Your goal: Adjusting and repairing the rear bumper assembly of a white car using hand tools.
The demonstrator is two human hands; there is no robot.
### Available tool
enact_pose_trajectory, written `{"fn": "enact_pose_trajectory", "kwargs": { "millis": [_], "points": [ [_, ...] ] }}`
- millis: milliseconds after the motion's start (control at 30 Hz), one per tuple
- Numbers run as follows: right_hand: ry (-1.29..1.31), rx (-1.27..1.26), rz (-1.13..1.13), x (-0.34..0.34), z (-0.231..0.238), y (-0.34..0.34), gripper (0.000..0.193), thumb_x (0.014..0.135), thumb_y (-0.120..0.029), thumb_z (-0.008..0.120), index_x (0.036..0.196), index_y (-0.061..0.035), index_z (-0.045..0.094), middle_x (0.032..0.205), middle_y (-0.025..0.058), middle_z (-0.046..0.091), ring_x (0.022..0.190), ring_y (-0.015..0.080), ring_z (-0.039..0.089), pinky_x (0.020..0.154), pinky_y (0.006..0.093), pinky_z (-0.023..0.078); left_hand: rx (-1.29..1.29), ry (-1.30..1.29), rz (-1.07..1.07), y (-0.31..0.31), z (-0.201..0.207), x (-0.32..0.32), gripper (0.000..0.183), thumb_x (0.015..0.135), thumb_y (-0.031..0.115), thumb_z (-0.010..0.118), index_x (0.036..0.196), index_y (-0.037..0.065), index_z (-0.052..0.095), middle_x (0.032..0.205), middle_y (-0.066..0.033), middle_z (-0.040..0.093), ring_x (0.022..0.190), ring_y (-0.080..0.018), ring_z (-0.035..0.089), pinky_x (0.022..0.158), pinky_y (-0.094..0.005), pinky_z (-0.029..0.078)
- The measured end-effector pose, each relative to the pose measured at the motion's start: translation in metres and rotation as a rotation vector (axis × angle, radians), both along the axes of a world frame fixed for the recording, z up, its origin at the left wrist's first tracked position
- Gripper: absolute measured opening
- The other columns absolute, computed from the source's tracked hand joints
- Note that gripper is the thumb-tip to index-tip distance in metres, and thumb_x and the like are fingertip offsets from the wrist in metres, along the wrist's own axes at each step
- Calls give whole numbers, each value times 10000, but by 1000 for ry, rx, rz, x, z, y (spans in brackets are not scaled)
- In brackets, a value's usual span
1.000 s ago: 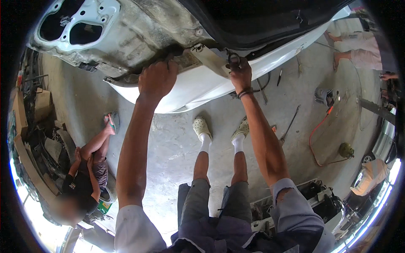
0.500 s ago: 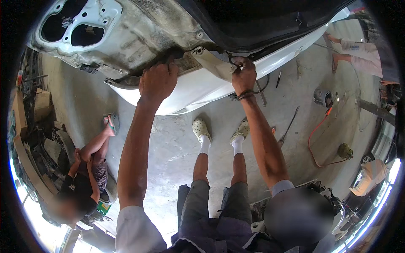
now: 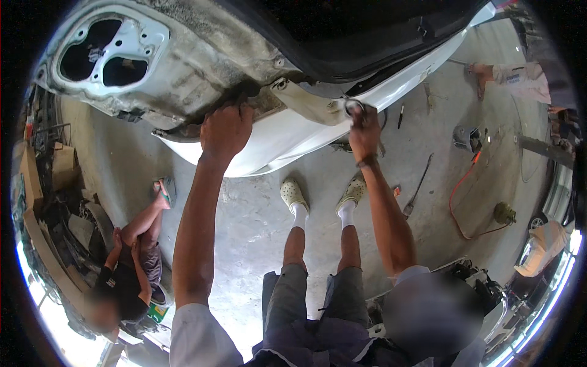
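Panel (image 3: 293, 137) runs eight to two o'clock, left hand (image 3: 226, 131) clenched on its edge, right hand (image 3: 365, 129), nearer two, gripping ring (image 3: 347, 109).

A grey concrete floor (image 3: 254, 235) (blotchy and worn) spreads across the middle. White light (image 3: 73, 336) glares in at eight o'clock and four o'clock; cardboard boxes (image 3: 63, 168) sit toward nine, a silver car (image 3: 557, 202) toward three.

Glossy, smooth white-painted panel (image 3: 282, 136) beside L fingers (image 3: 237, 114); rough, stained matt metal sheet (image 3: 208, 58) above them; matt blk plastic-looking trim (image 3: 342, 46) beyond R fingers (image 3: 368, 117); dull concrete flr (image 3: 251, 211) below both.
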State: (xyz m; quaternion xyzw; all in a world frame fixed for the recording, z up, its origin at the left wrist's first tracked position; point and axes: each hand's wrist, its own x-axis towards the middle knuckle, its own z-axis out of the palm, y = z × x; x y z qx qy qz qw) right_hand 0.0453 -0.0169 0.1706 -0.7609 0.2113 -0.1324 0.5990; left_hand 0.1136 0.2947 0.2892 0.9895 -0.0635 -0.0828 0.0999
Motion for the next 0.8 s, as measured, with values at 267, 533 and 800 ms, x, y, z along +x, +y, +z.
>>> {"fn": "enact_pose_trajectory", "kwargs": {
  "millis": [267, 533, 800],
  "points": [
    [1044, -612, 321, -222, -94, -118, 360, 985, -257, 594, 1267, -36, 629, 1270, 227, 646, 1141, 402, 655, 962, 467, 539, 95, -12, -74, -2, 6, 1, 433, 991, 338, 466, 946, 21, 757, 907, -244, 726, 879, -451, 710, 872, -538, 558],
    [996, -603, 444, -248, -148, -125, 460, 990, -309, 607, 1323, 9, 596, 1095, 208, 725, 982, 343, 716, 892, 449, 555, 92, 104, -10, -12, 33, -2, 427, 991, 339, 478, 1262, 92, 697, 1043, -200, 724, 925, -388, 720, 915, -526, 544],
    [61, -153, 466, -80, 76, 22, 334, 1028, -179, 597, 1324, -26, 597, 1188, 180, 678, 1083, 300, 666, 947, 396, 527, -100, -120, -51, -29, 58, -50, 462, 998, 300, 537, 1380, 44, 585, 1133, -197, 665, 1135, -330, 653, 1055, -475, 467]
  ]
}}
